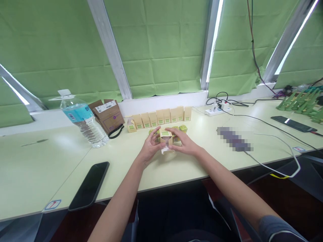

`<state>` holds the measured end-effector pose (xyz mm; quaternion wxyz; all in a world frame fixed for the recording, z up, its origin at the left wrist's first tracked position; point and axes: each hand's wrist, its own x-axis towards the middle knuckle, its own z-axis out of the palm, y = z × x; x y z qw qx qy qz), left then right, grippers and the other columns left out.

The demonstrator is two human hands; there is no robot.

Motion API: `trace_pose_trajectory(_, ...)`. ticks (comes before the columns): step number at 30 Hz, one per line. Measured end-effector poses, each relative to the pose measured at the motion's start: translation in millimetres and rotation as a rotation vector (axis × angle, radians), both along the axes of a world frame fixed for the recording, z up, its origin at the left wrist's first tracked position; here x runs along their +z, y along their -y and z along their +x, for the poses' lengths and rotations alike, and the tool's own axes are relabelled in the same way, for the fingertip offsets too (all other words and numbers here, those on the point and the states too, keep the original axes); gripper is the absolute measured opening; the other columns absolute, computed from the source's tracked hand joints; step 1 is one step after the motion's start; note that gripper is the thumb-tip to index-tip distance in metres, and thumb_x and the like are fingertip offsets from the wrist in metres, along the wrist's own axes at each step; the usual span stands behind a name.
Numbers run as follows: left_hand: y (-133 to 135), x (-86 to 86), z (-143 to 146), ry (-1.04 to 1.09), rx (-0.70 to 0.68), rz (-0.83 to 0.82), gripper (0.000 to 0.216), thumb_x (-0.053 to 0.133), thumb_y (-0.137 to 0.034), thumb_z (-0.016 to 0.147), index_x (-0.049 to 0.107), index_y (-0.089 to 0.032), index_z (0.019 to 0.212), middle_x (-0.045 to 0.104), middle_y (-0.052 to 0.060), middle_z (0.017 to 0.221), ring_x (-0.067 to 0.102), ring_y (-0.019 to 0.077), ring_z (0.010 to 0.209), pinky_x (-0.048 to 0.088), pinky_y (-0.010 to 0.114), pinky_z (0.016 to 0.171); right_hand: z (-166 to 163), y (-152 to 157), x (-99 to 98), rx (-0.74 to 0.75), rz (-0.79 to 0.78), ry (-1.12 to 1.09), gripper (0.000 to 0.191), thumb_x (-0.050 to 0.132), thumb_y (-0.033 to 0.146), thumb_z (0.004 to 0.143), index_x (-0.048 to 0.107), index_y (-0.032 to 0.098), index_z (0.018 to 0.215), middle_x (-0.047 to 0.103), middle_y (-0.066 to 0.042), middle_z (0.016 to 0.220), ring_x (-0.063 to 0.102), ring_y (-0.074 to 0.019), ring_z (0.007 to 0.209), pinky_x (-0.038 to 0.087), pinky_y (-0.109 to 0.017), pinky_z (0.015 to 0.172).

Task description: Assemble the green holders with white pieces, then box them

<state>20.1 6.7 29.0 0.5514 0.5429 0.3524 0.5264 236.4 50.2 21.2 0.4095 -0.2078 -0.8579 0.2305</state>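
Note:
Both of my hands grip a small tan paper box (166, 137) from its two sides, just above the table. Its open end faces me, and a clear plastic flap hangs below the opening. My left hand (149, 148) has its fingers along the left side; my right hand (185, 142) holds the right side with the thumb near the opening. Right behind the box, partly hidden by my fingers, are several small green items (183, 128) that look like lidded containers. Farther back stands a row of similar tan boxes (160, 117) with green labels.
A large water bottle (87, 121) and an opened brown carton (108, 117) stand at the left. A black phone (89, 185) lies near the front edge. On the right are a blurred-out object (234, 138) with a white cable, a power strip (218, 110) and another phone (293, 123).

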Motion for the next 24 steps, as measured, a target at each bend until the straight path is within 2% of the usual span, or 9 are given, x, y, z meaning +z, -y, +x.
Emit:
trace_pose_trajectory(4,0.4,1.6,0.5,0.059,0.015,-0.01,0.098,0.091,-0.029,0.065,0.041,-0.03,0.149,0.061,0.012,0.131,0.069,0.025,0.105,0.056,0.036,0.089,-0.1,0.1,-1.7,0.027,-0.02,-0.049,0.061,0.058,0.047,0.097,0.038,0.029,0.152,0.054,-0.012,0.145,0.061,-0.0271,0.121,0.057,-0.046,0.096)
trace_pose_trajectory(12,-1.7,-2.9,0.9,-0.036,0.041,0.052,0.096,0.09,-0.03,0.067,0.04,-0.03,0.149,0.06,0.013,0.129,0.07,0.0242,0.1,0.058,0.036,0.084,-2.7,-0.1,-3.2,-0.02,0.017,-0.08,0.052,0.064,0.039,0.093,0.048,0.024,0.14,0.06,-0.013,0.134,0.066,-0.0245,0.108,0.057,-0.044,0.093)
trace_pose_trajectory(19,2.9,-2.0,4.6,-0.144,0.074,0.05,0.089,0.091,-0.031,0.065,0.047,-0.028,0.142,0.057,0.012,0.129,0.07,0.0249,0.098,0.06,0.037,0.08,-3.8,-0.1,-4.2,-0.014,0.042,-0.026,0.051,0.066,0.044,0.092,0.052,0.027,0.138,0.061,-0.012,0.134,0.065,-0.0264,0.111,0.057,-0.046,0.094)
trace_pose_trajectory(22,1.5,-2.7,4.8,-0.106,0.086,0.069,0.083,0.091,-0.032,0.066,0.05,-0.026,0.138,0.058,0.012,0.13,0.069,0.026,0.103,0.059,0.038,0.085,-2.5,0.0,-2.8,0.022,0.012,-0.028,0.052,0.06,0.047,0.096,0.048,0.029,0.143,0.058,-0.011,0.14,0.062,-0.0273,0.12,0.053,-0.049,0.103)
trace_pose_trajectory(24,-1.2,-4.3,4.0,-0.074,0.098,0.082,0.081,0.09,-0.032,0.066,0.05,-0.025,0.136,0.058,0.012,0.132,0.067,0.0264,0.108,0.057,0.038,0.089,-0.9,-0.5,-1.5,0.083,-0.005,-0.053,0.062,0.062,0.051,0.094,0.042,0.031,0.149,0.053,-0.01,0.147,0.057,-0.0287,0.13,0.047,-0.051,0.111)
